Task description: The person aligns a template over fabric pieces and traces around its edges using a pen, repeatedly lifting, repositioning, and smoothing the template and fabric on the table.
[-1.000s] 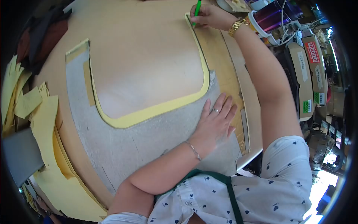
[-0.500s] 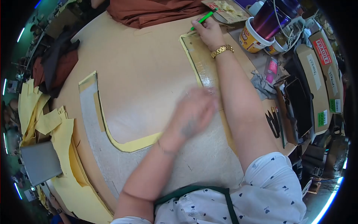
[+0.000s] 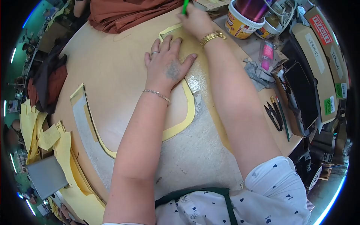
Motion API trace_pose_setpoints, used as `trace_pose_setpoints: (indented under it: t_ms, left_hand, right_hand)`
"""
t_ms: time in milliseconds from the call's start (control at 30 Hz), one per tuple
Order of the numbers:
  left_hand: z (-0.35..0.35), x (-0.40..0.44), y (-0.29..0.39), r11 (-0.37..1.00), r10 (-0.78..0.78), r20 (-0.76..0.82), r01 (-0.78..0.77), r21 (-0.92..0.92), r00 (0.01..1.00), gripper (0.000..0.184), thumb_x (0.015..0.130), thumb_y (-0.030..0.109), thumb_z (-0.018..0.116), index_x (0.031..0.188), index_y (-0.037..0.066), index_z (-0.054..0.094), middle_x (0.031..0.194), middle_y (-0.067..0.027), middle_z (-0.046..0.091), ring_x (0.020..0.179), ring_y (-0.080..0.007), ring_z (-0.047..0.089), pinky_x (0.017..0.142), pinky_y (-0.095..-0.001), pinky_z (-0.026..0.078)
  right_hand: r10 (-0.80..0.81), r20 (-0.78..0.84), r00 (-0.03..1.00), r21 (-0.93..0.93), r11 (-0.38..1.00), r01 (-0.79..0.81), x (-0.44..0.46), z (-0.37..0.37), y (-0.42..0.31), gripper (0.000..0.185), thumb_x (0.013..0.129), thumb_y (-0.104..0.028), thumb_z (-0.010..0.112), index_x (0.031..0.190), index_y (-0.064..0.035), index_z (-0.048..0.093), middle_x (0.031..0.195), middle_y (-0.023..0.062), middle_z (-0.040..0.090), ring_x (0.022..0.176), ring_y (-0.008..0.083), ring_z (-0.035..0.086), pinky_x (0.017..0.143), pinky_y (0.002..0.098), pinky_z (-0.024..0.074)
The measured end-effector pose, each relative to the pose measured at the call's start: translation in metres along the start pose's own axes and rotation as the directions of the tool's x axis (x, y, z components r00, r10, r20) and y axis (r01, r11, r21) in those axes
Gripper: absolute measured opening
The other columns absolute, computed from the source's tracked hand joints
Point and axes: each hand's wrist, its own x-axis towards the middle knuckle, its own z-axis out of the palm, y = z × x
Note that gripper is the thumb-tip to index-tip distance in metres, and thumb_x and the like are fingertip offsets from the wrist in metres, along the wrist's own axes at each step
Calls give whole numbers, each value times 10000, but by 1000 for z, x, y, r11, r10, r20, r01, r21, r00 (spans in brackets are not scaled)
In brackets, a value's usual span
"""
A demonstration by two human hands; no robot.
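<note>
Curved-edged tan worktable (image 3: 120, 71), dim green background (image 3: 37, 18) at left, glowing white light strips (image 3: 14, 51)

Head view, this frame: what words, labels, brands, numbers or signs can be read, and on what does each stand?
"FRAGILE": red sticker, outer box.
"VERMARI": white label, inner box.
"GOOD", seemingly: green sticker, inner box.
Too small or blurred to read surely: second white label and second green sticker, outer box; tub label; pink bottle label; tiny print on the shirt.
</note>
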Motion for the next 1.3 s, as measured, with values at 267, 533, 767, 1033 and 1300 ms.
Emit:
trace_pose_setpoints:
  t_ms: [267,533,767,1033,1300]
  left_hand:
    - [-5,2,1,1000,11,48,-10,-25,999,674,699,579,525,1219,159,438,1318,-38,346,1220,-286,283,954,-460,234]
    - [-7,-1,3,1000,24,37,-24,3,999,793,631,669,533,1228,156,432,1319,-72,342,1231,-275,260,957,-458,226]
    - [-8,-1,5,999,19,65,-23,47,998,799,629,684,515,1270,221,400,1338,-71,319,1245,-289,236,973,-487,207]
    - [-11,-1,9,999,0,98,-5,51,995,788,638,673,515,1278,231,388,1353,-68,296,1259,-282,220,981,-500,195]
    - [-10,0,10,999,-6,113,1,43,994,793,618,668,540,1267,235,402,1357,-66,288,1258,-289,219,976,-512,187]
  right_hand:
    - [-36,-95,995,-160,987,20,-7,-16,5,265,762,-268,588,888,-36,570,792,172,604,741,335,581,686,391,458]
    - [220,-189,957,388,912,-132,-33,-21,36,230,752,-213,627,868,-22,575,767,138,623,718,251,611,659,327,475]
    - [193,-202,960,175,972,-158,-72,-41,15,223,758,-216,616,853,-20,568,744,145,609,675,258,601,631,338,468]
    - [253,59,966,207,943,-259,-195,-115,0,189,781,-199,589,832,-21,550,666,154,579,624,290,580,580,359,445]
    - [95,-90,991,37,995,-92,-94,-60,2,190,795,-192,578,846,-12,544,717,149,569,642,264,563,589,334,441]
